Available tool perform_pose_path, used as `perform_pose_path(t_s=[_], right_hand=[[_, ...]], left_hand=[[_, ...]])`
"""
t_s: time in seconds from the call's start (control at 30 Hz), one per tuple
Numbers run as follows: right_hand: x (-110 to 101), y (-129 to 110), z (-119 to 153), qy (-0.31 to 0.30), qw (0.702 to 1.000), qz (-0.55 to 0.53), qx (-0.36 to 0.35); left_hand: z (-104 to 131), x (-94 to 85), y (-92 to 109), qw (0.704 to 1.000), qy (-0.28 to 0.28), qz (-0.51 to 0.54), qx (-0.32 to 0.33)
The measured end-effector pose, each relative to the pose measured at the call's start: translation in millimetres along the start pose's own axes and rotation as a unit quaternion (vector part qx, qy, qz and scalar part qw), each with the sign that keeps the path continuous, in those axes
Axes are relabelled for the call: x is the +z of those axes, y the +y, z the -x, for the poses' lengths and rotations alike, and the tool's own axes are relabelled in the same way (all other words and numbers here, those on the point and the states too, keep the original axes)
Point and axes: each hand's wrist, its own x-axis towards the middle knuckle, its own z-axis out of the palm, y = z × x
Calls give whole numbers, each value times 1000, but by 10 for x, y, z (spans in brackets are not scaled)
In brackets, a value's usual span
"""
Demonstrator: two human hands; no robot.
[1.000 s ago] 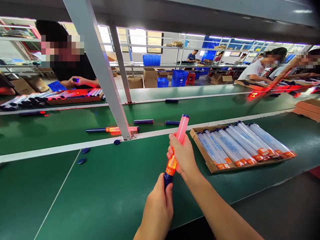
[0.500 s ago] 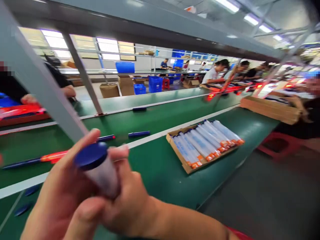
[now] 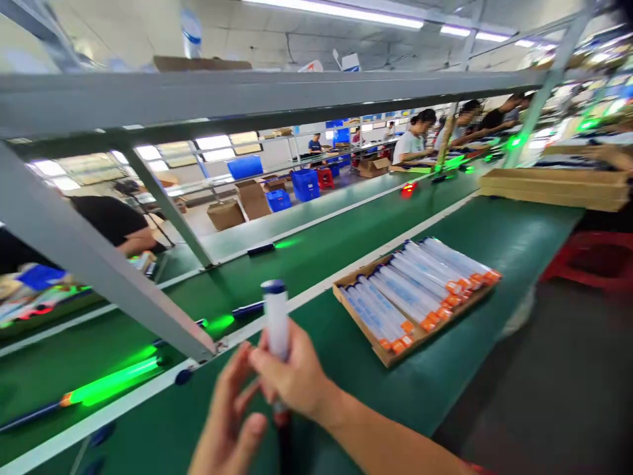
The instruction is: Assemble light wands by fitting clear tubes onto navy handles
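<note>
A whitish translucent tube with a dark blue cap (image 3: 276, 316) stands upright in my right hand (image 3: 301, 376), whose fingers are wrapped round it. Below the hand its lower part looks red and black. Just left of the tube is my left hand (image 3: 235, 409), fingers apart and curved, holding nothing; whether its fingertips touch the tube I cannot tell. To the right, a shallow cardboard tray (image 3: 363, 340) on the green table holds several clear-wrapped tubes with orange ends (image 3: 430, 284).
Slanted metal posts (image 3: 113, 264) and a long grey beam (image 3: 297, 92) frame the green belt (image 3: 326, 231). Lit green sticks (image 3: 116, 379) lie on the belt at left. Dark blue caps (image 3: 182, 377) lie near my left hand. Co-workers sit beyond; a red stool (image 3: 593, 260) stands at right.
My left hand has come off the tube and opened. The tube now stands upright, farther from the camera, in my right hand. The view has shifted, and lights that glowed red now glow green.
</note>
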Motion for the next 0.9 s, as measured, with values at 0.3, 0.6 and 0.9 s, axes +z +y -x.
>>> perform_pose_path(t_s=[0.3,0.6,0.9], right_hand=[[-180,3,90,150,971,-185,26],[-1148,-222,-135,238,921,300,-67],[-2589,-535,214,291,662,685,-94]], left_hand=[[330,548,-738,952,-34,-270,-141],[-1473,86,-278,794,-22,-601,-90],[-2382,-400,-84,763,-37,-637,-102]])
